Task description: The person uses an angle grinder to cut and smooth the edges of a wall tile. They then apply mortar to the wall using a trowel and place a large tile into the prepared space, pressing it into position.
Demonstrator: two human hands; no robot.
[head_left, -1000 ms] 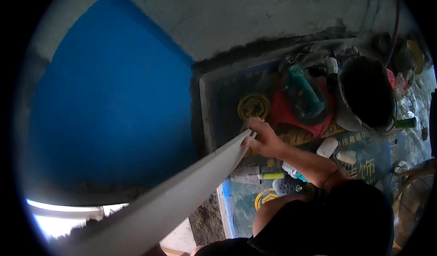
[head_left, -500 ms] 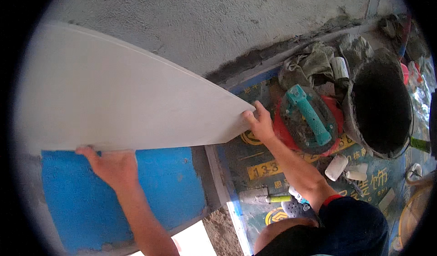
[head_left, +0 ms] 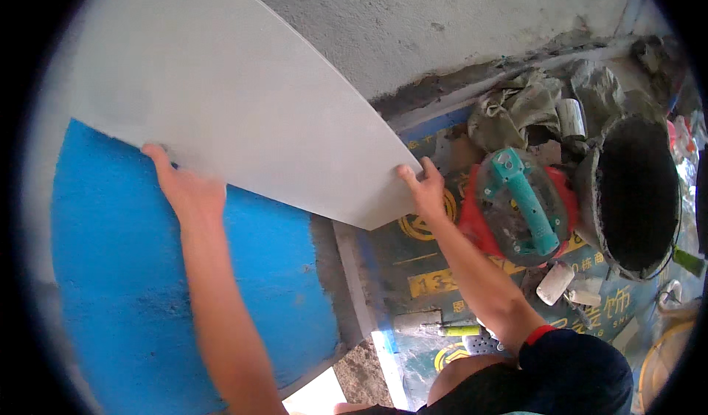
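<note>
A large white tile slants across the upper left, over a blue-coated surface. My left hand grips the tile's lower edge, thumb on the near face and the other fingers hidden behind it. At the tile's right corner, my right hand is closed round the edge, with its thumb on the face. Beside that hand, a teal-handled tool with a dirty rounded base rests on something red.
A rough grey wall rises behind. On the right, a printed green floor sheet holds a dark bucket, crumpled grey bags, a white block-shaped piece and a trowel with a yellow-green handle.
The tile's left part has swung up and away, with my left hand rising along its lower edge. More of the blue surface shows. My right hand keeps its hold at the corner.
</note>
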